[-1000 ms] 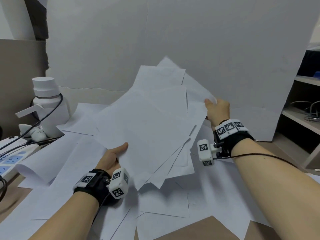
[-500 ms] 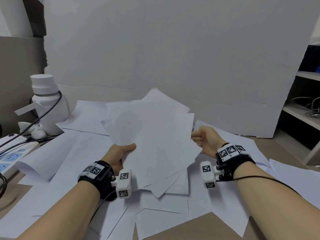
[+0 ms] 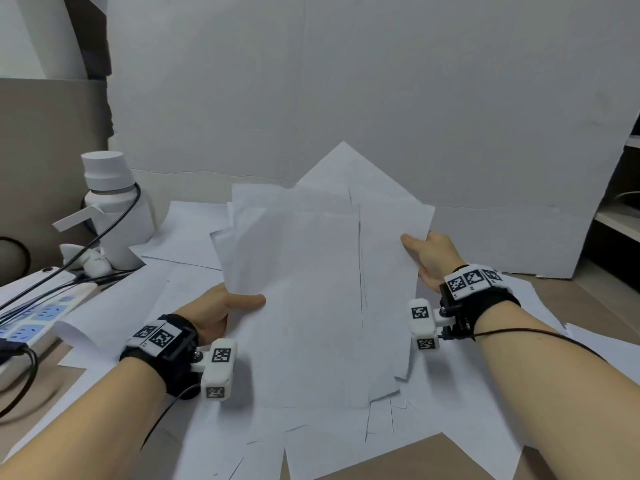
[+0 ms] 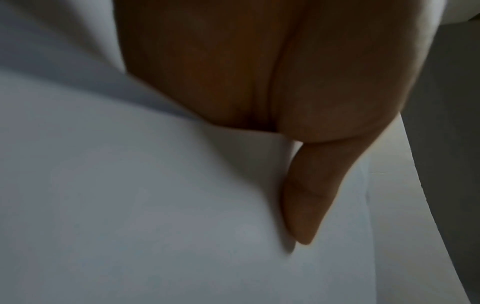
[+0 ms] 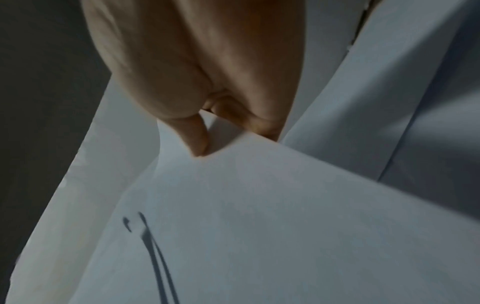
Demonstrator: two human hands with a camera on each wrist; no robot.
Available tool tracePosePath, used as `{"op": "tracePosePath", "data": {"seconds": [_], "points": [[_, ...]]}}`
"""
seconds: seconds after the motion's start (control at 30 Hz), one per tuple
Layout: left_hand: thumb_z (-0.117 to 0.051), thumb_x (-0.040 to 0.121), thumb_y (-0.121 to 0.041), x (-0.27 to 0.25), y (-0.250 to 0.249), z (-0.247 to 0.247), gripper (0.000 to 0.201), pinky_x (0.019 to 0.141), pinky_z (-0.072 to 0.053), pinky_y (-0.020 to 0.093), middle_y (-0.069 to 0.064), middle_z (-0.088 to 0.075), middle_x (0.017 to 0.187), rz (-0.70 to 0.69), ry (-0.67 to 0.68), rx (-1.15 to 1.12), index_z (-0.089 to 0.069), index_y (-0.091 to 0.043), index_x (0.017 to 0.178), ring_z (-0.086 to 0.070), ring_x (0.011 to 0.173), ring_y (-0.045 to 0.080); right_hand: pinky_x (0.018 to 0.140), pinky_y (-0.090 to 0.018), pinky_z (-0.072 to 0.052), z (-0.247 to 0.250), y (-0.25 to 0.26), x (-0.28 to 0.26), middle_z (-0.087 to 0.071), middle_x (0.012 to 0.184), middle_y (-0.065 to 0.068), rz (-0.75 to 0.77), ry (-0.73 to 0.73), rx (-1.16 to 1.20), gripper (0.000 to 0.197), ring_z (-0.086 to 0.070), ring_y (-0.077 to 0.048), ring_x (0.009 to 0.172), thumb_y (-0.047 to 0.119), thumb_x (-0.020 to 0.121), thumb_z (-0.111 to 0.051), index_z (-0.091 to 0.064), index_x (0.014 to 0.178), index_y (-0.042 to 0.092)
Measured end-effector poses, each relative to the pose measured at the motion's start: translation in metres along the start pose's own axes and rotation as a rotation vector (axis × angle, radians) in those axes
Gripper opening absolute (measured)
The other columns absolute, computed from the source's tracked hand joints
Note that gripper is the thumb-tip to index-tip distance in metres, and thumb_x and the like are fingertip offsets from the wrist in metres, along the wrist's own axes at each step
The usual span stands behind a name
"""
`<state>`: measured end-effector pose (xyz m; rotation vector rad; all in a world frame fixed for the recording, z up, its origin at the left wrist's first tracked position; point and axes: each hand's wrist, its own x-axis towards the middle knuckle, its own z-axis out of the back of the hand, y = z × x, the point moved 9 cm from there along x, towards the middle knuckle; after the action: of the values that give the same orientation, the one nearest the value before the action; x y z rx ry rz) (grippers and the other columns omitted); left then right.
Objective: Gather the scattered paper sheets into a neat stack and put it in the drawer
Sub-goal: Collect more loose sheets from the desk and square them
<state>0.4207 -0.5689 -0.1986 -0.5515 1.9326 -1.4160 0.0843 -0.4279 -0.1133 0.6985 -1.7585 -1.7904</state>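
A loose bundle of white paper sheets (image 3: 322, 289) stands nearly upright above the desk, its edges uneven and fanned at the top. My left hand (image 3: 221, 306) grips its left edge, thumb (image 4: 303, 197) on the front face. My right hand (image 3: 429, 254) grips the right edge, thumb (image 5: 197, 135) pressed on the front sheet (image 5: 259, 226). More loose sheets (image 3: 346, 441) lie scattered flat on the desk under and around the bundle. No drawer is in view.
A white bottle (image 3: 110, 209) stands at the back left, with a power strip (image 3: 31, 317) and black cables (image 3: 86, 251) in front of it. A white board (image 3: 346, 98) stands behind the papers. Shelves (image 3: 620, 216) are at the right.
The bundle has swung from a tilted slant to nearly upright, its sheets drawn closer together. My right hand rose and moved outward along the right edge.
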Motion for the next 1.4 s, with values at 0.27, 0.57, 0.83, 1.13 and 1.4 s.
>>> {"op": "tracePosePath", "data": {"seconds": [0.27, 0.57, 0.83, 1.13, 1.4], "points": [[-0.068, 0.084, 0.003, 0.006, 0.009, -0.006, 0.046, 0.102, -0.048, 0.058, 0.026, -0.068, 0.121, 0.053, 0.007, 0.027, -0.061, -0.001, 0.129, -0.067, 0.108, 0.043, 0.086, -0.044, -0.057, 0.007, 0.026, 0.005, -0.070, 0.092, -0.008, 0.208, -0.205, -0.264, 0.005, -0.069, -0.032, 0.092, 0.013, 0.090, -0.066, -0.071, 0.089, 0.009], [-0.062, 0.090, -0.004, 0.005, 0.003, 0.016, 0.039, 0.106, -0.043, 0.062, 0.027, -0.066, 0.124, 0.042, -0.065, -0.075, -0.063, -0.003, 0.129, -0.060, 0.119, 0.049, 0.092, -0.051, -0.055, 0.026, -0.001, 0.012, -0.073, 0.102, -0.013, 0.084, 0.001, -0.394, 0.003, -0.070, -0.032, 0.095, 0.012, 0.088, -0.070, -0.070, 0.092, 0.013], [-0.063, 0.089, -0.002, 0.012, 0.001, -0.023, 0.039, 0.103, -0.046, 0.062, 0.027, -0.067, 0.124, 0.045, 0.021, -0.011, -0.063, -0.003, 0.128, -0.062, 0.116, 0.049, 0.071, -0.036, -0.052, -0.037, -0.004, -0.009, -0.067, 0.080, -0.011, 0.070, 0.065, -0.305, 0.020, -0.063, -0.023, 0.072, 0.011, 0.089, -0.066, -0.063, 0.070, 0.013], [-0.075, 0.072, 0.000, 0.024, -0.004, -0.016, 0.038, 0.069, -0.059, 0.043, 0.025, -0.072, 0.094, -0.050, -0.118, 0.266, -0.067, 0.004, 0.109, -0.070, 0.073, 0.033, 0.065, -0.043, -0.046, -0.055, -0.034, -0.011, -0.048, 0.081, -0.012, -0.103, 0.033, -0.270, 0.021, -0.046, -0.025, 0.074, 0.027, 0.091, -0.050, -0.050, 0.081, 0.009], [-0.085, 0.060, -0.014, 0.011, -0.059, -0.012, 0.050, 0.067, -0.060, 0.036, 0.024, -0.074, 0.104, -0.308, -0.094, 0.095, -0.070, -0.002, 0.106, -0.073, 0.076, 0.028, 0.115, -0.047, -0.032, -0.048, -0.024, -0.021, -0.042, 0.144, 0.004, -0.134, 0.251, -0.216, 0.088, -0.039, -0.019, 0.135, 0.050, 0.079, -0.077, -0.034, 0.145, 0.012]]}}
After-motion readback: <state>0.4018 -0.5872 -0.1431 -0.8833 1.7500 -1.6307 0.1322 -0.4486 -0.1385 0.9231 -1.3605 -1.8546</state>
